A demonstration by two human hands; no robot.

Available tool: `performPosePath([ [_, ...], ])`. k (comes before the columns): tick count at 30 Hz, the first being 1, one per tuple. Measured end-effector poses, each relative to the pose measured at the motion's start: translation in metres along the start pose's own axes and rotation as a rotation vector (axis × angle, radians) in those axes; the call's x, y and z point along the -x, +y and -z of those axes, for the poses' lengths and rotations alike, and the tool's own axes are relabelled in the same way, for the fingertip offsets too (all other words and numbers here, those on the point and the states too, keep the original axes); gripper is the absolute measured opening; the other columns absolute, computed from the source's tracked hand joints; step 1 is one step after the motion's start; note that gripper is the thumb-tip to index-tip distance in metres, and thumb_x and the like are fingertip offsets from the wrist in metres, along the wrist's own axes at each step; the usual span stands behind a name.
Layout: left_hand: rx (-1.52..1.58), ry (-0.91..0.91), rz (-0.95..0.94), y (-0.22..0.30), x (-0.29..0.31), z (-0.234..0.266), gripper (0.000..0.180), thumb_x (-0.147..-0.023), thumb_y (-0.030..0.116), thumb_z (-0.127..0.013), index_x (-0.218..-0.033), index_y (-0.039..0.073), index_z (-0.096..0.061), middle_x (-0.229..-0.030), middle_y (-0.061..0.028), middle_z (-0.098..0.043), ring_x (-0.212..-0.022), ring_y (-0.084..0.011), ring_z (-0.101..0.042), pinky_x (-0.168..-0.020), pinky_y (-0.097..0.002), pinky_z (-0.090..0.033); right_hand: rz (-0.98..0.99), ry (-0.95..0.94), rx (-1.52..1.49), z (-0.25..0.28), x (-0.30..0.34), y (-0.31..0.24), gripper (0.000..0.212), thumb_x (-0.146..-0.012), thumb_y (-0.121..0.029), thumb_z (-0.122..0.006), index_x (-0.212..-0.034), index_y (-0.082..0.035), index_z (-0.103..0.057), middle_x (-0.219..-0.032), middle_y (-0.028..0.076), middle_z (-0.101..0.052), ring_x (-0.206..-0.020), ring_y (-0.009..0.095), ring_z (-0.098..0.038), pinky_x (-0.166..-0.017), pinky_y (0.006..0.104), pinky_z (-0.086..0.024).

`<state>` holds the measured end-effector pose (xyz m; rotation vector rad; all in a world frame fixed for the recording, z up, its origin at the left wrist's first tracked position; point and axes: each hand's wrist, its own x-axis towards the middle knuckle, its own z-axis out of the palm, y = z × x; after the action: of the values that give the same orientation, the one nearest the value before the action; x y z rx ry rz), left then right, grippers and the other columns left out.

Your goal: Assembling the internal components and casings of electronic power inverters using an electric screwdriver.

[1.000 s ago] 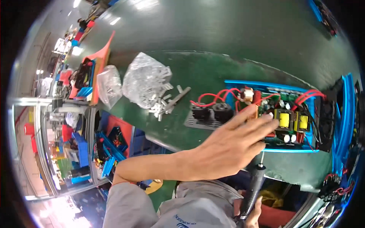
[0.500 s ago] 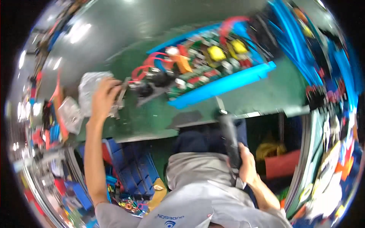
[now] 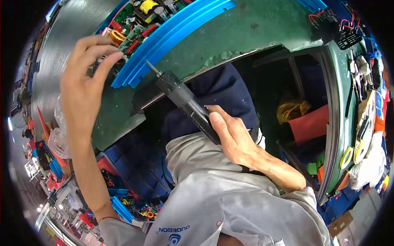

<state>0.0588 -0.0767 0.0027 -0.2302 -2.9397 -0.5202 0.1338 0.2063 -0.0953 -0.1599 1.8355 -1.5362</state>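
Note:
My right hand (image 3: 234,137) is wrapped round a black electric screwdriver (image 3: 180,96), its bit pointing up and left toward a blue metal housing (image 3: 176,35). Beside the housing's left end is my left hand (image 3: 84,69), raised with thumb and forefinger tips brought together. Whatever they pinch, if anything, is too small to make out. Inside the housing sits a green circuit board (image 3: 133,35) with a copper coil (image 3: 117,38), red parts and a yellow-wrapped transformer (image 3: 147,6). The left hand hides part of the board's near end.
The green worktop (image 3: 213,45) has a worn front edge over my lap. Black parts with red wires (image 3: 347,37) lie at the far right. A clear plastic bag (image 3: 59,141) is left of my forearm; a red sheet (image 3: 310,127) lies under the table.
My left hand has moved from the plastic bag on the table to the housing. The screwdriver has swung to point up-left. The view has shifted, putting the housing farther up and left.

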Motion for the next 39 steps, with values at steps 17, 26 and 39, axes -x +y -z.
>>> performPosePath([
  [17, -0.195, -0.077, -0.269, -0.011, -0.024, -0.012, 0.007, -0.080, -0.001, -0.071, -0.084, -0.005, -0.067, -0.135, -0.0155, -0.062, -0.118, -0.0379, -0.061, -0.102, -0.0438, -0.049, -0.006, -0.072, -0.092, 0.002, -0.012, 0.009, 0.047, -0.112, -0.037, -0.032, -0.125, 0.002, -0.055, -0.092, 0.007, -0.054, -0.086, 0.017, -0.048, -0.080, 0.0354, -0.045],
  [26, 0.010, -0.149, -0.139, -0.005, -0.015, -0.006, 0.005, -0.079, 0.000, -0.072, -0.083, -0.002, -0.071, -0.133, -0.0143, -0.062, -0.130, -0.0397, -0.053, -0.113, -0.0471, -0.040, -0.247, -0.238, -0.507, -0.009, -0.015, 0.025, 0.059, -0.111, -0.051, -0.025, -0.107, -0.006, -0.062, -0.080, -0.001, -0.056, -0.072, 0.010, -0.047, -0.071, 0.0267, -0.042],
  [39, -0.067, -0.175, -0.230, -0.022, -0.028, -0.015, 0.005, -0.082, 0.001, -0.070, -0.086, -0.003, -0.069, -0.143, -0.0079, -0.058, -0.129, -0.0320, -0.056, -0.108, -0.0411, -0.044, 0.006, -0.063, -0.048, 0.000, -0.011, 0.019, 0.052, -0.110, -0.038, -0.033, -0.140, 0.002, -0.048, -0.061, 0.013, -0.050, -0.057, 0.027, -0.057, -0.061, 0.0409, -0.044],
])
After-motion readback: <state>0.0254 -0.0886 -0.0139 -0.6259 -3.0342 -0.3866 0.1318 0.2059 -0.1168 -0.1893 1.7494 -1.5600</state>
